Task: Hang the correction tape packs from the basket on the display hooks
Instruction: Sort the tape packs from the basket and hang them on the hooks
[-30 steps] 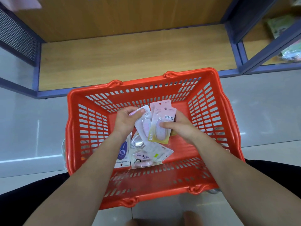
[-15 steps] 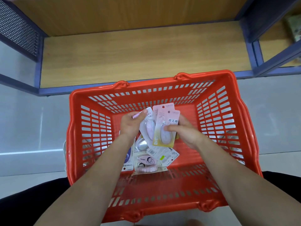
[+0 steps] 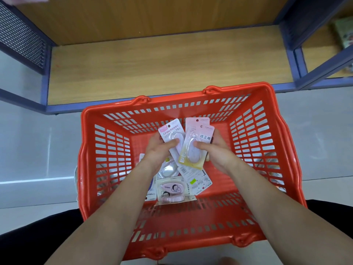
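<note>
An orange plastic basket (image 3: 107, 161) stands on the floor below me. My left hand (image 3: 158, 150) grips a white correction tape pack with a pink label (image 3: 171, 133) above the basket's middle. My right hand (image 3: 214, 150) holds two stacked pink-and-yellow correction tape packs (image 3: 193, 155), thumb across the front one. Several more packs lie on the basket floor, among them a pink one with a cartoon face (image 3: 172, 189) and a white one lying back side up (image 3: 196, 180). No display hooks are in view.
A low wooden shelf board (image 3: 152, 69) with a blue metal frame (image 3: 44, 87) lies just beyond the basket. A dark mesh side panel (image 3: 21, 39) stands at the left. A second shelf bay with green goods (image 3: 343, 33) is at the right. Pale floor tiles surround the basket.
Both hands have lifted their packs slightly higher above the basket floor. My left thumb has moved onto the front of its pack, whose pink label now shows. The view has tilted.
</note>
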